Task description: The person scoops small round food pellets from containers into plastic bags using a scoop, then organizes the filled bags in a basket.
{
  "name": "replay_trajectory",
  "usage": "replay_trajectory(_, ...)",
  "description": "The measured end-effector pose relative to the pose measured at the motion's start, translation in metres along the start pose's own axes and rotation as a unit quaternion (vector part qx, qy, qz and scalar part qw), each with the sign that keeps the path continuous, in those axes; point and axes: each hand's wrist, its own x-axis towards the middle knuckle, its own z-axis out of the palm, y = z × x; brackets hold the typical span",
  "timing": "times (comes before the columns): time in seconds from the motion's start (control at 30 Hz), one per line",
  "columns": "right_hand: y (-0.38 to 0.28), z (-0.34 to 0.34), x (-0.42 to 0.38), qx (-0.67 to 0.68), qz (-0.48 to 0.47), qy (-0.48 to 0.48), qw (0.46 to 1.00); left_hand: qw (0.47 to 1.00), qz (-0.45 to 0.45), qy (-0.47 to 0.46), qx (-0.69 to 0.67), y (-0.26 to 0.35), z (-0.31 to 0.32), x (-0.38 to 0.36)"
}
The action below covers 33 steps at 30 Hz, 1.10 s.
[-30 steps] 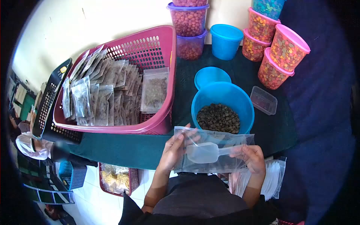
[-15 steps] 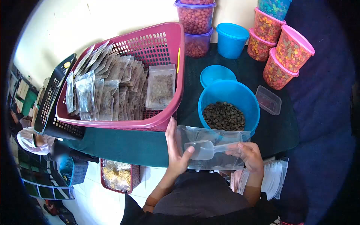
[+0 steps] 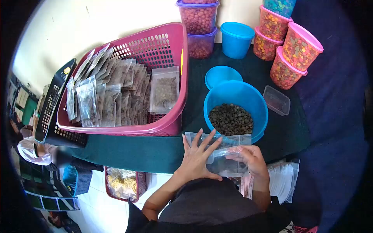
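A clear plastic bag (image 3: pixel 229 169) lies across the front of the table, close to my body. My left hand (image 3: pixel 194 160) is spread wide over the bag's left part, fingers pointing away from me. Partly hidden behind those fingers is a translucent scoop (image 3: pixel 216 154), overlapping the bag. My right hand (image 3: pixel 253 160) pinches the scoop's handle at the bag's right end. Just beyond the bag stands a round blue tub (image 3: pixel 263 103), holding dark, small flat pieces (image 3: pixel 231 119).
A maroon basket (image 3: pixel 176 112) packed with filled bags stands at left, beside a black crate (image 3: pixel 54 99). Behind the tub are a blue lid (image 3: pixel 222 75), a lidded blue container (image 3: pixel 236 40) and stacked candy-filled tubs (image 3: pixel 293 58). A clear box (image 3: pixel 276 101) lies right. A person (image 3: pixel 35 151) is far left.
My left hand has shifted right from the bag's left edge and spread its fingers over the bag and scoop. My right hand keeps its pinch, with the bag's right end drawn slightly left.
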Motion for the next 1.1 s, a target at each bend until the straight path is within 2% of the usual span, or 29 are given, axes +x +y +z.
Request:
replay_trajectory(0.27,0.003,0.007,0.005,-0.003,0.009,-0.019,1.000,0.999,-0.009,-0.027,0.018,-0.005,-0.001,-0.005)
replay_trajectory(0.5,-0.003,0.012,0.008,-0.033,0.017,-0.030,0.999,0.997,-0.020,0.034,-0.063,-0.017,-0.003,-0.012)
replay_trajectory(0.7,-0.019,0.004,0.006,-0.076,-0.024,-0.065,0.995,0.988,-0.058,0.094,-0.103,-0.029,0.004,-0.019)
replay_trajectory(0.8,-0.036,0.008,0.000,-0.167,-0.128,0.007,0.978,0.980,-0.070,0.123,-0.143,-0.041,0.012,-0.025)
replay_trajectory(0.83,-0.042,0.008,-0.002,-0.169,-0.129,0.008,0.977,0.972,-0.081,0.136,-0.173,-0.044,0.015,-0.027)
replay_trajectory(0.9,-0.059,0.008,-0.006,-0.315,-0.224,0.054,0.920,0.970,-0.081,0.149,-0.177,-0.050,0.018,-0.029)
replay_trajectory(0.97,-0.074,0.001,-0.007,-0.335,-0.317,0.104,0.881,0.964,-0.091,0.169,-0.186,-0.054,0.021,-0.030)
replay_trajectory(1.03,-0.091,0.005,-0.007,-0.235,-0.333,0.190,0.894,0.959,-0.077,0.184,-0.200,-0.058,0.025,-0.031)
replay_trajectory(1.1,-0.105,0.003,0.003,-0.268,-0.345,0.199,0.877,0.943,-0.069,0.196,-0.261,-0.063,0.033,-0.029)
